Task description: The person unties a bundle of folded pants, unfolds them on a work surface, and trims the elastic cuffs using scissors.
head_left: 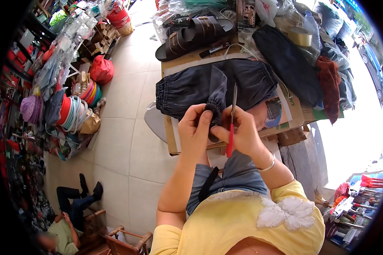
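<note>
A dark fabric oversleeve (217, 87) with a gathered elastic cuff is held up in front of me. My left hand (195, 129) is closed on the cuff, thumb pressed against it. In my right hand (241, 131) is a pair of scissors (230, 140) with red handles, blades pointing away from me. The fingertips of that hand also touch the lower side of the cuff. Beneath, on the table, lies more dark gathered fabric (178, 87), with elastic ends at left and right. Whether the scissor blades are apart is hard to make out.
Cardboard (173, 136) covers the table. Dark sandals (185, 40), a black marker (214, 50), a roll of tape (300, 37) and another dark oversleeve (287, 63) lie farther back. Goods crowd the shelves at left. A seated person (68, 221) is at lower left.
</note>
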Demonstrator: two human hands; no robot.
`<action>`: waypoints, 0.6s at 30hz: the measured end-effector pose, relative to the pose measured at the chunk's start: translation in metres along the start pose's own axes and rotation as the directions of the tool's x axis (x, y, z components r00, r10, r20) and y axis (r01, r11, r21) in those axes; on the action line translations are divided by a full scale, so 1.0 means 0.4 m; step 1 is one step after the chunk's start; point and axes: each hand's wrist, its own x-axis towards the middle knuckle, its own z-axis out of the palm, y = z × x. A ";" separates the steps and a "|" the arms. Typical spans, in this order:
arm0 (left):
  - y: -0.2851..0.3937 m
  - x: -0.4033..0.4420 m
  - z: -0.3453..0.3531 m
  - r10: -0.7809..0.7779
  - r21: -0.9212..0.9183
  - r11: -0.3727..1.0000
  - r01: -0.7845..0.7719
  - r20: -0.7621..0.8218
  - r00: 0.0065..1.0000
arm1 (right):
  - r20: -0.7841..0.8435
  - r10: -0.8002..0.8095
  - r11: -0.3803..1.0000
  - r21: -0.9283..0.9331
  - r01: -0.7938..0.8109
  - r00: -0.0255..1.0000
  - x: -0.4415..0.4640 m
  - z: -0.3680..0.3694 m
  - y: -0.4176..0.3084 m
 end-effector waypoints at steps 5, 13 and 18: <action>-0.028 0.005 -0.029 -0.044 -0.089 0.995 0.043 -0.006 0.999 | 0.267 0.339 0.780 0.457 -0.428 0.902 0.002 -0.043 -0.030; -0.052 0.023 -0.057 -0.136 -0.270 0.957 0.110 -0.082 0.987 | 0.198 0.218 0.803 0.520 -0.291 0.956 0.010 -0.025 0.009; -0.013 -0.004 -0.017 0.040 0.096 0.995 -0.034 -0.058 0.998 | 0.062 -0.072 0.996 0.059 0.068 0.995 -0.003 0.011 0.030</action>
